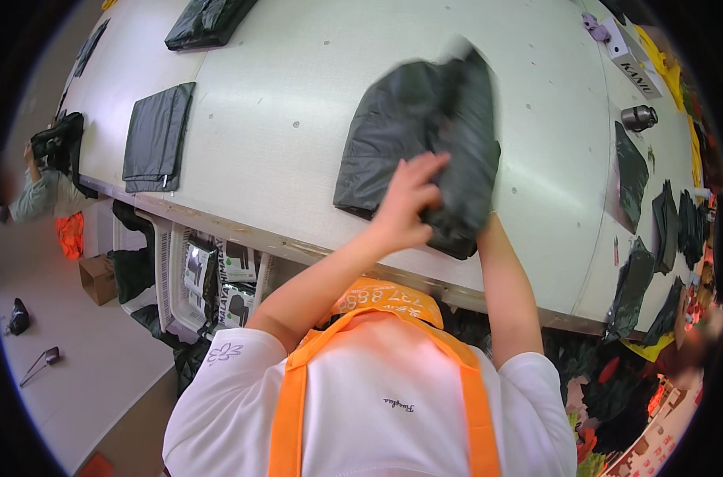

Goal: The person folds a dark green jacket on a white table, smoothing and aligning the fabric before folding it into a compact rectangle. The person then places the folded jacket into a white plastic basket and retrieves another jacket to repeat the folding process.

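A dark, shiny fabric garment (389, 131) lies partly folded on the table in front of me; its exact kind cannot be made out. Its right part stands raised and is smeared by motion. My left hand (413, 200) rests against the near middle of the cloth, fingers apart and palm down. From the right, my right forearm (508, 274) reaches the garment's near right edge. The raised fabric hides the fingers of that hand. A neatly folded dark garment (156, 139) lies on the table to the left.
The pale table (266, 167) carries another dark bundle (206, 22) at the far left. Rightward are a white box (631, 60), a metal flask (639, 118) and dark fabric pieces (631, 176). Below the left edge stands a white basket (180, 278) of packages. Another person's sleeve (34, 199) shows at far left.
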A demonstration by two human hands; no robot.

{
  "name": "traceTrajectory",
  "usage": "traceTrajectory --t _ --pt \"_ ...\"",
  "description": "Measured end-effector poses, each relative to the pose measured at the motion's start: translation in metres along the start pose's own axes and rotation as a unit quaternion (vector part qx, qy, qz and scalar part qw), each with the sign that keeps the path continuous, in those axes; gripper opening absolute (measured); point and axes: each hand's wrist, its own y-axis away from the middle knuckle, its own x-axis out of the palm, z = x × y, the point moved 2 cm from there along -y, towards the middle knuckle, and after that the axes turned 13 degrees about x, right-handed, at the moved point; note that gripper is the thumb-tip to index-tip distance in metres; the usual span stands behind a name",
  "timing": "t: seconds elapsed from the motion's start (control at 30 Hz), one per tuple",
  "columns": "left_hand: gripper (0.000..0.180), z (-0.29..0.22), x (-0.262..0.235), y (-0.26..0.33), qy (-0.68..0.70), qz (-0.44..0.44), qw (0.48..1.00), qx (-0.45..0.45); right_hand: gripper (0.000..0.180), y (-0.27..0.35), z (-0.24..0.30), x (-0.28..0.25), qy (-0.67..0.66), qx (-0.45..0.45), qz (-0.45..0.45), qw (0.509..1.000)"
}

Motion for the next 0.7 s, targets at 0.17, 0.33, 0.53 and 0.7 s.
traceTrajectory --t 0.17,0.33,0.53,0.7 --pt "0.021 0.014 0.071 0.032 -0.144 0.181 0.972 -0.031 0.094 0.035 0.026 0.001 -0.03 -0.088 -0.122 0.988" --pt "0.026 0.002 0.053 0.021 -0.147 0.223 0.964 -0.007 0.08 0.059 0.065 0.022 0.342 -0.136 -0.277 0.887" --pt "0.04 0.051 -0.025 -0.055 -0.119 0.001 0.99 0.073 0.046 0.053 0.04 -0.002 0.377 -0.322 -0.383 0.779" --pt "0.073 0.113 -0.026 -0.115 -0.139 0.223 0.964 -0.047 0.033 0.06 0.028 -0.016 0.345 -0.377 -0.402 0.76"
